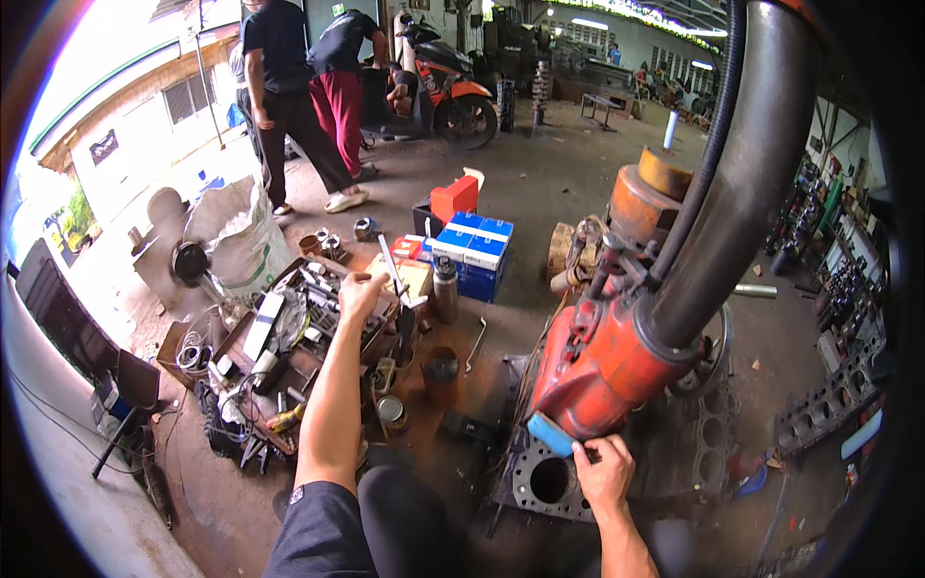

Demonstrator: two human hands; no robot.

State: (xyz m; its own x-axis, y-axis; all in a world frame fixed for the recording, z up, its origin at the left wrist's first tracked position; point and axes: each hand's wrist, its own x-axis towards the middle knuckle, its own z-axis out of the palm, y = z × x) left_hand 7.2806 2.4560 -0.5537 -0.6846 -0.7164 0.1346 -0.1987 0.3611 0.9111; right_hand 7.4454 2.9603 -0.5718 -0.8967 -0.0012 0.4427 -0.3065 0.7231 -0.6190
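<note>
My left hand [360, 295] reaches over a crowded tool tray [323, 306], its fingers closed at a long silver tool [392, 264] with jaw-like ends, similar to a caliper. My right hand [605, 470] is low over an engine block [525, 486] with round cylinder bores. Its thumb and curled fingers close at the near end of a blue strip or pad [550, 434]; part of the grip is hidden. The blue piece lies against the lower edge of a red machine head [602, 371], just above the block's top face.
A thick dark machine column [742, 164] rises at the right. Blue boxes [474, 241], a metal bottle [444, 289], a rusty can [441, 376] and a wrench [476, 345] surround the tray. Two people [337, 72] stand by an orange-black motorbike [453, 91]. More engine blocks [838, 385] line the right.
</note>
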